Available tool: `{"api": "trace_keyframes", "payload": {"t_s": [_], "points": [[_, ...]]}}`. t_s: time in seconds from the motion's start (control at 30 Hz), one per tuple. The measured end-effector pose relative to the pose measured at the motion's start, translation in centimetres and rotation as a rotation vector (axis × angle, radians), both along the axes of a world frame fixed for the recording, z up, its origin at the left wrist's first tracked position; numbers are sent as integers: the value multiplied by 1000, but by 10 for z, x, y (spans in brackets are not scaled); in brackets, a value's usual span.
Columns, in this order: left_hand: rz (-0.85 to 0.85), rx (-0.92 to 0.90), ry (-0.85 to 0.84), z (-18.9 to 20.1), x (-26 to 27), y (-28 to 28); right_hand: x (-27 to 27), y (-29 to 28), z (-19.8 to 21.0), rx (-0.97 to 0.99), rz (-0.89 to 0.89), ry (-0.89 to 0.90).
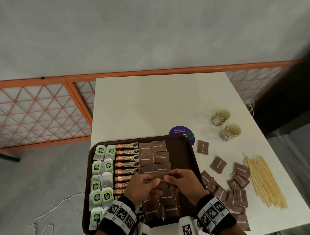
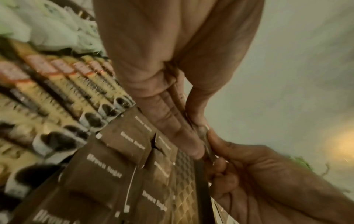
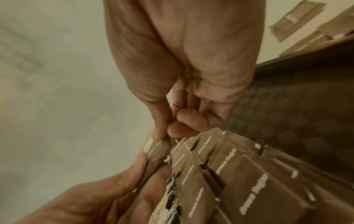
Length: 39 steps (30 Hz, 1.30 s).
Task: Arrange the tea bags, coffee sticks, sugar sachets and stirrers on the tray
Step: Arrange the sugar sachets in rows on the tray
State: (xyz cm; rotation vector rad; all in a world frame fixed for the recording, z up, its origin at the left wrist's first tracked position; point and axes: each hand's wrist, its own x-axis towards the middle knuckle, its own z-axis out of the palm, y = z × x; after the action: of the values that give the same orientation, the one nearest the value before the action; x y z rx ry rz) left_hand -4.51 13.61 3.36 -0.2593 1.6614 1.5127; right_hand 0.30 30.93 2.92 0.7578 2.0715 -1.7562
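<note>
A dark brown tray [image 1: 180, 152] holds green-labelled tea bags [image 1: 102, 170] on its left, coffee sticks [image 1: 127, 158] in the middle and brown sugar sachets [image 1: 159, 157] beside them. Above the tray, both hands hold one brown sugar sachet [image 1: 160, 174] between them. My left hand [image 1: 156, 181] pinches its left end and my right hand [image 1: 168, 177] pinches its right end. The right wrist view shows this sachet [image 3: 157, 150] edge-on between thumb and fingers. Wooden stirrers [image 1: 264, 180] lie in a bundle on the white table, right of the tray.
Several loose sugar sachets [image 1: 218, 165] lie scattered on the table between tray and stirrers. Two paper cups [image 1: 230, 131] stand at the back right, next to a purple round sticker [image 1: 179, 132]. A white cord [image 1: 38, 230] lies on the floor at left.
</note>
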Motion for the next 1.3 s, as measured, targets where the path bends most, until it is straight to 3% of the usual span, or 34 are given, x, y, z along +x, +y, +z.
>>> {"api": "trace_keyframes", "payload": {"t_s": [0.17,0.27,0.33,0.47,0.6,0.73,0.83,1.03,1.17,1.3], "points": [[92,-180,86,-8,1,-20,-6,24,-33,263,-10,-98],[125,-301,156,-7,0,-37,-10,25,-45,275,42,-139],[104,-358,208,-5,1,-39,-10,23,-46,283,59,-158],[22,-412,302,-10,3,-27,-2,31,-39,523,73,-97],[-125,-403,421,-7,6,10,21,75,-22,594,24,-94],[-398,-444,618,-1,0,69,45,153,-15,706,-134,-198],[-582,-448,676,-2,-7,120,42,188,-21,784,-154,-192],[-934,-514,834,-9,4,194,11,184,-40,727,165,-238],[-1233,-706,1024,-22,18,219,4,190,-48,680,127,-233],[-1354,-794,1080,-35,35,232,10,209,-42,647,63,-149]]}}
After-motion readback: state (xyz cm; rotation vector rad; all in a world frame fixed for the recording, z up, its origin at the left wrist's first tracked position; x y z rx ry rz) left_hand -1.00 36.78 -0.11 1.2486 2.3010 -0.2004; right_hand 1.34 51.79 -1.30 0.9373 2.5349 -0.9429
